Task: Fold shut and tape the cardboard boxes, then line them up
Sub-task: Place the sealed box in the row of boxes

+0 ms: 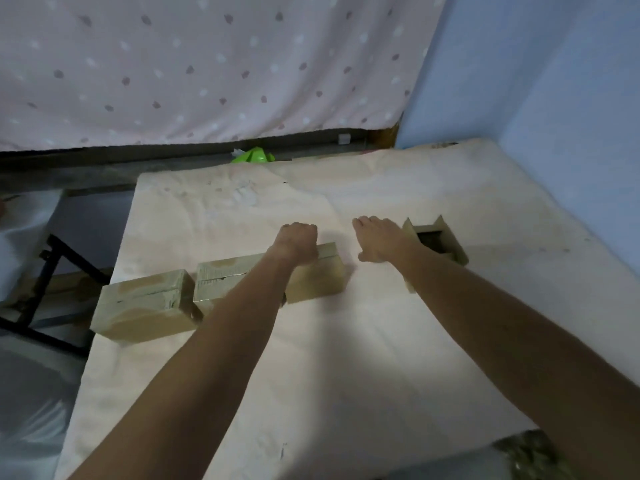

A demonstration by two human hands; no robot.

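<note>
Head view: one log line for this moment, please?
left hand grips rightmost closed cardboard box | right hand open | open cardboard box flaps up

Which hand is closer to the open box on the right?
Right. The right hand is spread open just left of the open box, with its wrist beside a flap. The left hand is farther left, curled on the closed box.

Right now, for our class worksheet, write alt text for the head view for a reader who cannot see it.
A person's left hand curls over the rightmost closed box in a row of three on a cloth-covered table, while the flat right hand extends beside an open box with raised flaps. A dotted curtain hangs behind.
</note>
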